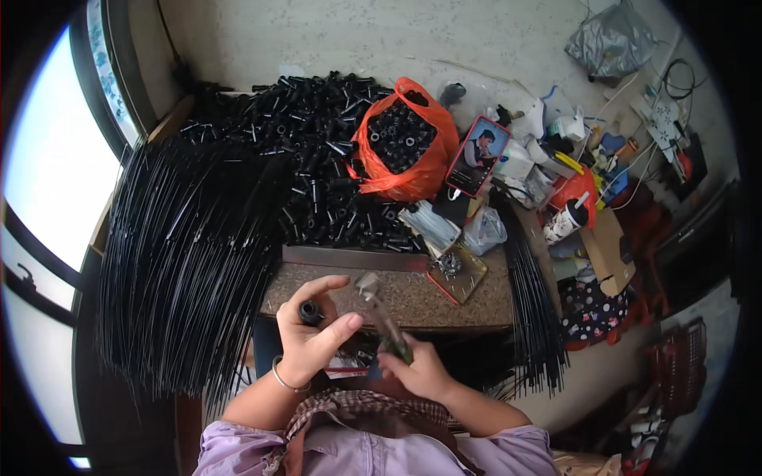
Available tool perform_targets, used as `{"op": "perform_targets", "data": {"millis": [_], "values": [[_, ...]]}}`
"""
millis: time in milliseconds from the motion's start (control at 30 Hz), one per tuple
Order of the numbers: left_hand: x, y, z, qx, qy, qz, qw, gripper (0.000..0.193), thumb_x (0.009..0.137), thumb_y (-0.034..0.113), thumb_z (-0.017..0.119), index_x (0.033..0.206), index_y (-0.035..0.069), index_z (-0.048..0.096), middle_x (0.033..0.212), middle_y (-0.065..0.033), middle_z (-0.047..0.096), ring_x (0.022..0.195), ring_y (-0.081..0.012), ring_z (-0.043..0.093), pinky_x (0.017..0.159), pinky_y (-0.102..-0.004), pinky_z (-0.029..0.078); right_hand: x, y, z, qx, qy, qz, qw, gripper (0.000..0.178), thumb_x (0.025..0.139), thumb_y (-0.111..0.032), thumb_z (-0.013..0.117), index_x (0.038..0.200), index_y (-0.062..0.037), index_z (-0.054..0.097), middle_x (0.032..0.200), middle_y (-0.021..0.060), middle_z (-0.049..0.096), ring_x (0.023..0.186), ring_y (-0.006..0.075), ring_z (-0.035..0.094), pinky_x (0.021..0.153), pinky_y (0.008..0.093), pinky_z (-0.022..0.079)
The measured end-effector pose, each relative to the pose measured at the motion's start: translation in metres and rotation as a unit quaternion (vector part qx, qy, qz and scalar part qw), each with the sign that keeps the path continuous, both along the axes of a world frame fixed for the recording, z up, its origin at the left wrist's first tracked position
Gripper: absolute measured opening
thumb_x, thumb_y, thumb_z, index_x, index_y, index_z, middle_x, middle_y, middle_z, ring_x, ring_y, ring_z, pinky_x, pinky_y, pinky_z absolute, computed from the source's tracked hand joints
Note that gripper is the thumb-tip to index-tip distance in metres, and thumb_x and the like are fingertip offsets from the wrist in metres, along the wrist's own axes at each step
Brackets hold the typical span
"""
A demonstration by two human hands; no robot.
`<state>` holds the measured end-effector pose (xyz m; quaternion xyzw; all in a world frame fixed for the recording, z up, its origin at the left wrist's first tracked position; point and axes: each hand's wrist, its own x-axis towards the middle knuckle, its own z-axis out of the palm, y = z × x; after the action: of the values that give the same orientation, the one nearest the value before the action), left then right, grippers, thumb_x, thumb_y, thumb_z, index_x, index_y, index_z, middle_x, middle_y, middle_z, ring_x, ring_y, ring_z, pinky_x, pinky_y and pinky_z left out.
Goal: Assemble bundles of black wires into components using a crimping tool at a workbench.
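My left hand, with a bangle on its wrist, is raised in front of the table's near edge. Its lower fingers curl round a small black tubular plastic part, while thumb and index finger stand apart. To its right, my right hand is closed round the handle of a hammer. The hammer is blurred; its metal head points up and away, near my left fingertips but apart from them. Beyond lies a big heap of similar black parts, held back by a low metal strip.
Long thin black rods hang over the table's left edge, and another bundle over the right. An orange bag holds more parts. Beside it stand a phone and a shallow tray of small metal pieces. Clutter, including a cup, fills the right.
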<state>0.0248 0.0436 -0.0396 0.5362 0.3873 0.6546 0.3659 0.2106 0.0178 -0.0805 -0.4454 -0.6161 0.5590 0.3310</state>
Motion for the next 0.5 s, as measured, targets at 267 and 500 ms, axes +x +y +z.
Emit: {"op": "perform_targets", "data": {"millis": [267,500], "values": [[0.0,0.005,-0.001,0.033,0.068,-0.064,0.995,0.048,0.063,0.017,0.079,0.102,-0.001,0.058,0.047,0.005,0.04,0.046,-0.0007,0.034,0.044,-0.0164,0.026,0.095,0.128,-0.054,0.274,-0.378,-0.234,0.852,0.029,0.069,-0.005,0.066,0.092,0.0,0.05,0.088,0.0157,0.058,0.085,0.0336,0.056,0.074,0.0386,0.045],[0.001,0.009,0.004,-0.015,0.047,-0.043,0.998,0.05,0.062,0.026,0.079,0.098,-0.002,0.059,0.051,0.0062,0.038,0.047,-0.002,0.033,0.045,-0.0185,0.022,0.085,0.135,-0.074,0.406,-0.477,-0.177,0.759,0.028,0.066,0.0,0.059,0.093,-0.0025,0.05,0.078,0.0151,0.055,0.078,0.0313,0.054,0.068,0.0397,0.046]]}}
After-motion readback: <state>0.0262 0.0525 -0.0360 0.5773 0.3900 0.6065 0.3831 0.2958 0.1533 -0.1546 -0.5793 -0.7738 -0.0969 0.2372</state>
